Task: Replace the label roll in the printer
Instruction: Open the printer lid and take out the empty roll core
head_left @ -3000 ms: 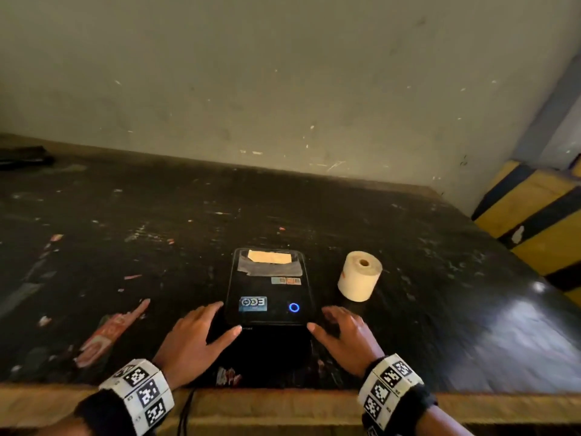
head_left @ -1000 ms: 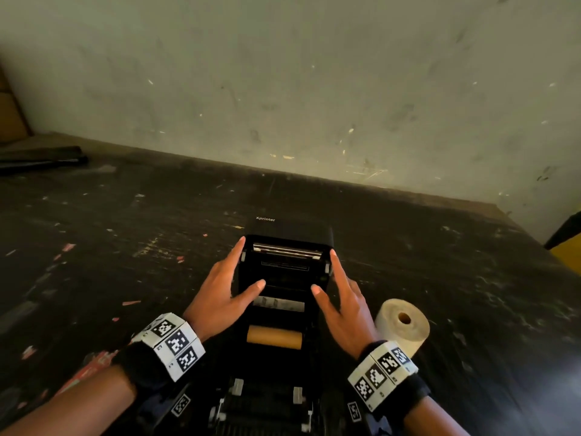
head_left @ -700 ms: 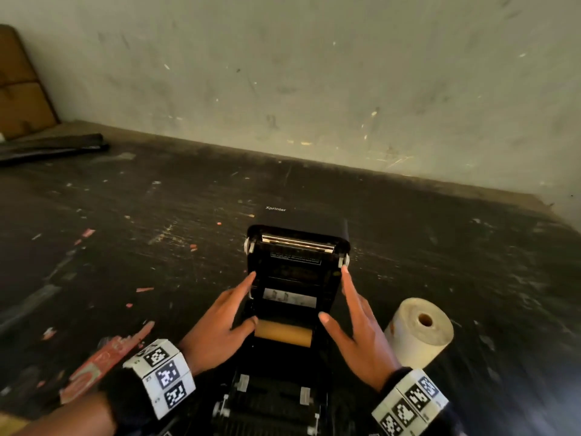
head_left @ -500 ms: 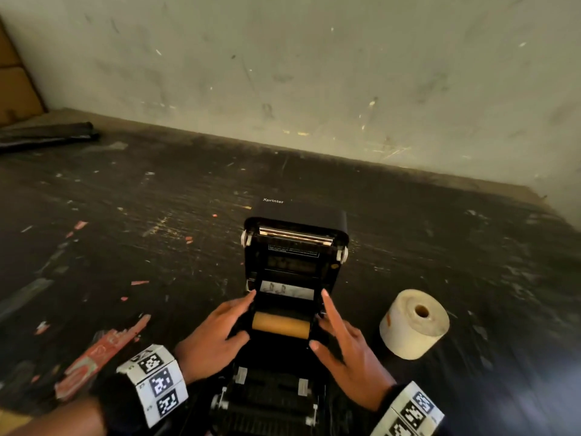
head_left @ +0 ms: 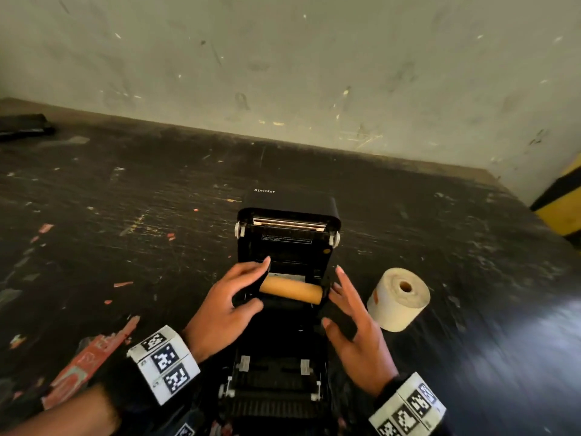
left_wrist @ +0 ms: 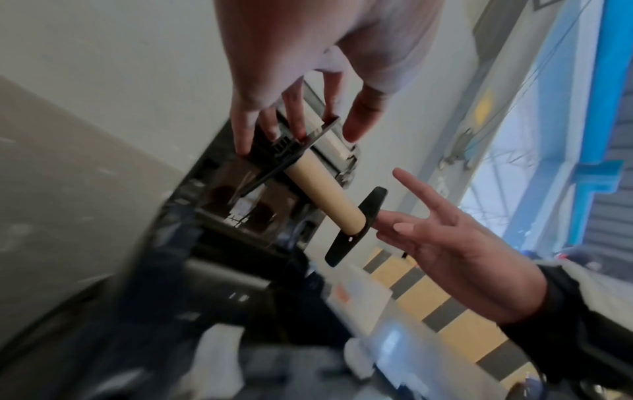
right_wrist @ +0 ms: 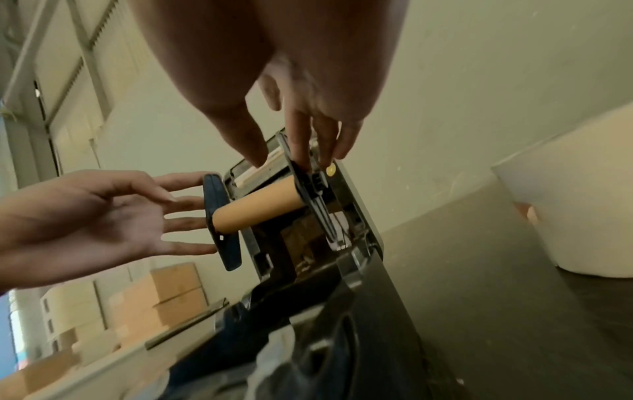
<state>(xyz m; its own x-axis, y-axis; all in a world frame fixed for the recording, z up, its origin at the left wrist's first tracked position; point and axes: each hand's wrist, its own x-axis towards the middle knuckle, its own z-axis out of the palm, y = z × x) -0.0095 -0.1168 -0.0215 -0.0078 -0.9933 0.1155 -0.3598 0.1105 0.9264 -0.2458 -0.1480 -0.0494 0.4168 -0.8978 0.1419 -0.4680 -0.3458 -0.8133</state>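
Observation:
The black printer (head_left: 283, 388) stands with its lid (head_left: 292, 202) swung up and back. A bare brown cardboard core (head_left: 290, 289) sits on a spindle with a black guide plate at each end, raised just above the printer's bay (left_wrist: 240, 200). My left hand (head_left: 259, 283) pinches the left plate (left_wrist: 284, 159) between fingers and thumb. My right hand (head_left: 331, 295) holds the right plate (right_wrist: 315, 194) the same way, thumb inside and fingers outside. The full cream label roll (head_left: 399, 298) stands on end to the right of the printer, untouched.
The dark scuffed table (head_left: 141, 215) runs back to a pale wall (head_left: 283, 73). A red wrapper (head_left: 88, 363) lies at the front left. A black flat object (head_left: 22, 125) sits at the far left, and a yellow-and-black striped barrier (head_left: 562, 202) at the right.
The closed lid has been swung open. Both hands came down from the lid's sides to the ends of the core, which now sits a little higher in the bay.

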